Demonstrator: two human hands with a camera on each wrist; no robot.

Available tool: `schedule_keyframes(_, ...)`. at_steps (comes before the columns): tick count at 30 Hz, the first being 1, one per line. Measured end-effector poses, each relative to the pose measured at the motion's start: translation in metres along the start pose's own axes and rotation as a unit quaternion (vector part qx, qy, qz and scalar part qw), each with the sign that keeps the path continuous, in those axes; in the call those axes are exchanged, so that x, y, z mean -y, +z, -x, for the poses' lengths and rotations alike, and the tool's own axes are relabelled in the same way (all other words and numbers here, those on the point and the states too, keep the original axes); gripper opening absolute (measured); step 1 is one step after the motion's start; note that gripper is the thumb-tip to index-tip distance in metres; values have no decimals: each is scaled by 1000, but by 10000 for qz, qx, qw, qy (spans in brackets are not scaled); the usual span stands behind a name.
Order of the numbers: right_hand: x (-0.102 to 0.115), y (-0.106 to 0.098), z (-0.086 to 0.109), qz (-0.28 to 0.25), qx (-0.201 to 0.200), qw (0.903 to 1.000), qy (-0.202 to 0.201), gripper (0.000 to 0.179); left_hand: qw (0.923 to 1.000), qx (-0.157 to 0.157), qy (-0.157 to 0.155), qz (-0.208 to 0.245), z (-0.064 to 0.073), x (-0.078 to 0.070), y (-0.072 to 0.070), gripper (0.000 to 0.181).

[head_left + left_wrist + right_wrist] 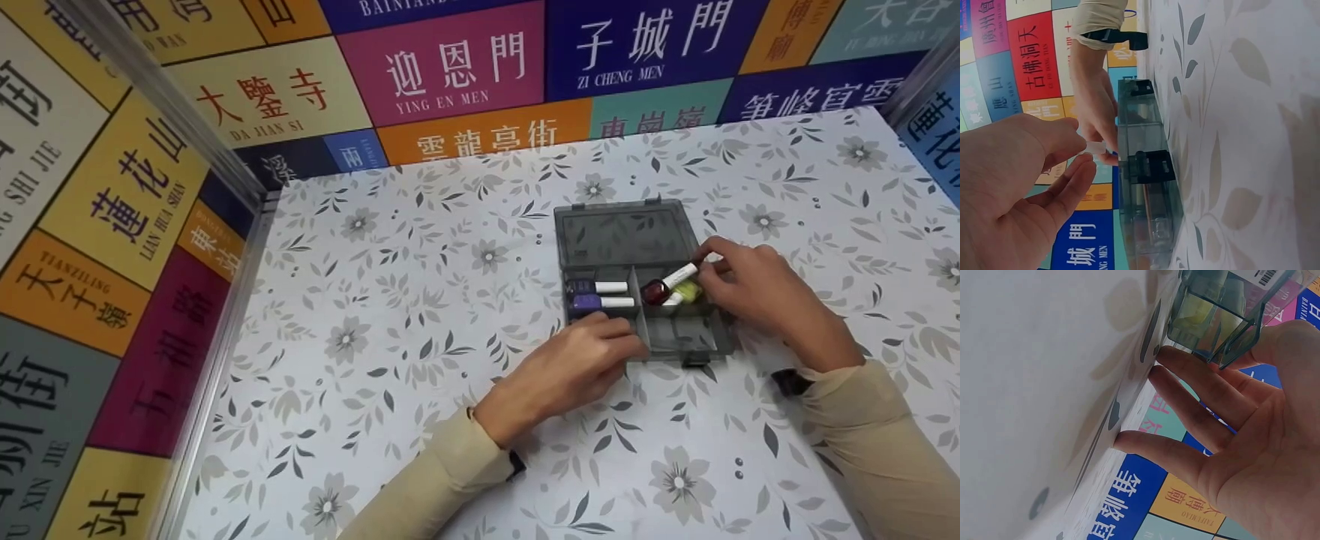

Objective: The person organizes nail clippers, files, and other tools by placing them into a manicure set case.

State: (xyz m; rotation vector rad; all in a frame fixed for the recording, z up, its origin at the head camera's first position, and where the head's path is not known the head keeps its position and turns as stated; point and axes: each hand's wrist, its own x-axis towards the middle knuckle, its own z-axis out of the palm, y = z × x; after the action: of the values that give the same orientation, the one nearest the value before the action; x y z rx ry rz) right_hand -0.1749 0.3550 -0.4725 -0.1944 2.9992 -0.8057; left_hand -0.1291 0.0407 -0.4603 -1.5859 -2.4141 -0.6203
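A grey translucent compartment box (679, 334) lies with its lid (626, 232) folded back. My right hand (757, 289) pinches the white cap end of a dark red nail polish bottle (655, 291) over the rear right compartment, where a yellow bottle (686, 291) lies. In the right wrist view, the right hand's (1230, 416) lower fingers touch the table and its thumb tip is behind the box. Two purple bottles (587, 301) with white caps lie at rear left. My left hand (570, 364) bends over the front left compartment. A white cap (1095, 147) appears by its fingertips; whether they hold it is unclear.
The table (420, 420) wears a white cloth printed with grey flowers and leaves. Panels (450, 71) with coloured signs stand along the back and left side. Two dark latches (1154, 166) stick out from the box's front wall.
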Motion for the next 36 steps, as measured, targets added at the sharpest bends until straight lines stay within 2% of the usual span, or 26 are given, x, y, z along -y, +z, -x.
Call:
schedule_keyframes(6, 0, 0, 0, -20, -36, 10000, -62, 28, 9998, 96, -156, -6, -6, -1, 5, 19)
schedule_keyframes(12, 1, 0, 0, 65, -73, 9999, -74, 26, 9998, -135, -127, 89, -17, -1, 11, 16)
schedule_keyframes(17, 2, 1, -1, 100, -126, 9998, -97, 25, 9990, -256, -255, 278, -24, 0, 17, 18)
schedule_keyframes(23, 2, 1, -2, 87, -126, 9998, -109, 25, 9986, -214, -420, 253, -27, 1, 22, 16)
schedule_keyframes(29, 1, 1, -2, 103, -125, 9998, -94, 24, 9985, -108, -545, 17, -28, 1, 26, 13)
schedule_keyframes(36, 0, 0, 0, 43, -195, 9997, -132, 24, 9986, 50, -504, -167, -29, 0, 28, 12)
